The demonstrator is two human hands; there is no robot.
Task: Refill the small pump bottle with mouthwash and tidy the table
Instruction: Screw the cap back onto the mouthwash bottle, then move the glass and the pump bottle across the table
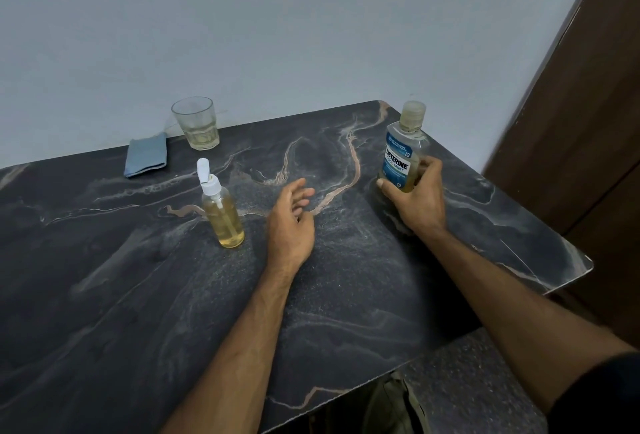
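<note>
**A:** Head view status, biggest item down?

**B:** Dark marble table (346,295), edge at my right. My right hand (417,199) wraps the mouthwash bottle (403,153) low on its body, thumb on the front, cap on. It's at the far right corner, base at or just off the top, can't tell which. My left hand (292,222) is loose, fingers relaxed, holding nothing, just right of the small pump bottle (221,208).

**A:** Pump bottle state?

**B:** Upright, centre-left, pump head on, amber liquid well up the body. Refill looks done, so I judge this is tidy-up.

**A:** How to do it well?

**B:** Keep the big bottle vertical, set it clear of the edge, let go only once it sits flat. Glass (197,123) and folded blue cloth (146,155) sit at the back wall.

**A:** Text?

**B:** "LISTERINE", "COOL MINT" below it. Smaller print unreadable. Pump bottle unlabelled.
</note>
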